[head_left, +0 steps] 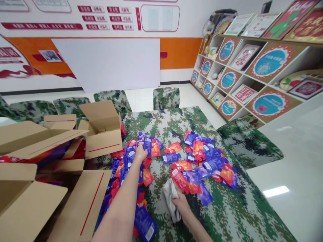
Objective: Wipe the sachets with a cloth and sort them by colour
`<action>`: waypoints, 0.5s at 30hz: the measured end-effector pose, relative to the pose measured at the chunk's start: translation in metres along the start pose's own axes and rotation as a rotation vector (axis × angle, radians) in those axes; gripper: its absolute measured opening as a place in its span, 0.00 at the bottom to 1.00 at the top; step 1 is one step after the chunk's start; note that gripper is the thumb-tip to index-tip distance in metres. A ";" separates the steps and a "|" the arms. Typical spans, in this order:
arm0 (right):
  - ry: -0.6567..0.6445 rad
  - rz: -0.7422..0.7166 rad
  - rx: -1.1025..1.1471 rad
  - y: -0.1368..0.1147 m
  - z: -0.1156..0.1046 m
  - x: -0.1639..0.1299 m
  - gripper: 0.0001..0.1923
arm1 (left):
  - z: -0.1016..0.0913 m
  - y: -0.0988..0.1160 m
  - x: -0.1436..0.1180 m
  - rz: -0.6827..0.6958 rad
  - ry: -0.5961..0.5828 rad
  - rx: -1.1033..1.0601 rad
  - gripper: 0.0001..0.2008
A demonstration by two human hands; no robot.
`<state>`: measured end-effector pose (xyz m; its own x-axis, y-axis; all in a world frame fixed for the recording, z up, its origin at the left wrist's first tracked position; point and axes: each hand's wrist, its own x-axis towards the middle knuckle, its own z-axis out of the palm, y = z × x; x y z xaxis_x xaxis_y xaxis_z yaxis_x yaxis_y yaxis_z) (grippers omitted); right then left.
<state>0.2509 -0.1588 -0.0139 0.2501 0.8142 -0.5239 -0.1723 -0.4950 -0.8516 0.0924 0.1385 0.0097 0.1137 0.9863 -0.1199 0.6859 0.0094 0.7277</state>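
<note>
My left hand (141,152) reaches over the left pile of small packets, its fingers closed at the edge of a blue packet (147,144). Red and blue packets lie under and around that forearm. Nearer the middle, my right hand (181,203) grips a folded greyish-white cloth (172,198) just above or on the table. Right beside the cloth is a red packet (179,179), at the edge of a second loose pile of blue and red packets (212,164). Between the piles lie a red packet (173,148) and a blue packet (171,158).
Open cardboard boxes (103,143) crowd the left side, some with packets inside. A camouflage cloth covers the table (166,124). Camouflage-covered chairs (166,97) stand around it. A shelf unit (237,84) with framed pictures runs along the right wall.
</note>
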 end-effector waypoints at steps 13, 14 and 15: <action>-0.026 0.063 -0.002 -0.012 -0.002 -0.004 0.20 | 0.008 -0.003 -0.004 0.132 -0.078 0.336 0.19; -0.024 0.059 -0.004 -0.012 -0.002 -0.005 0.19 | 0.008 -0.003 -0.006 0.131 -0.078 0.348 0.20; -0.024 0.050 0.000 -0.012 -0.002 -0.005 0.18 | 0.007 -0.002 -0.008 0.129 -0.077 0.360 0.20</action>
<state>0.2535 -0.1577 -0.0012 0.2182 0.7953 -0.5656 -0.1837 -0.5357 -0.8242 0.0952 0.1294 0.0047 0.2599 0.9602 -0.1027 0.8691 -0.1862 0.4583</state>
